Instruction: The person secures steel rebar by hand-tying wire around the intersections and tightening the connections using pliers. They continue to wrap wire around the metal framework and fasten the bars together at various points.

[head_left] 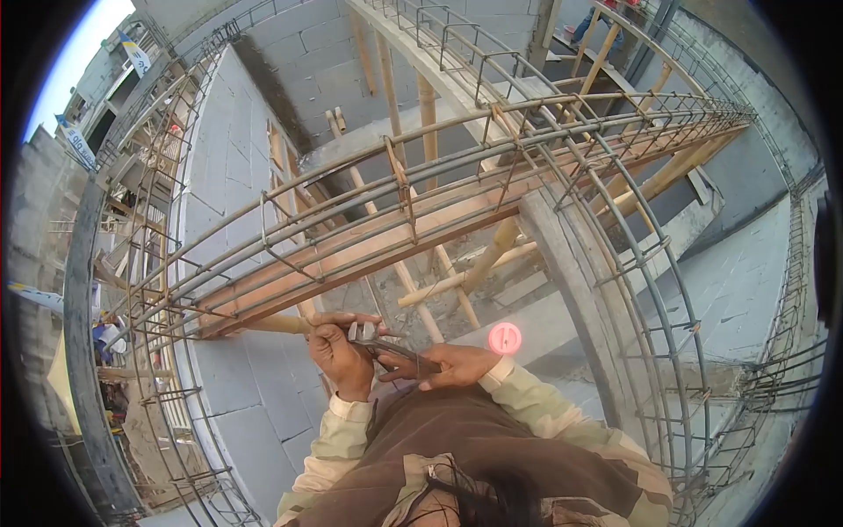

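Both hands are together low in the middle of the head view, in front of the brown garment. My left hand [342,358] is closed around a grey metal piece [363,333], its fingers pinched near the top. To its right, my right hand [452,364] has its fingers wrapped round a dark metal tool [395,350] that reaches toward the left hand. Exactly what the tool is cannot be made out. A round pink object [505,338] shows just beyond the right wrist.
A rebar cage [404,189] crosses ahead above a reddish wooden board [351,250]. Another cage [645,255] curves down the right. Block walls [250,386] stand at left and below. Bamboo poles [428,132] rise beyond, over a deep drop. A person [584,31] is partly visible far off.
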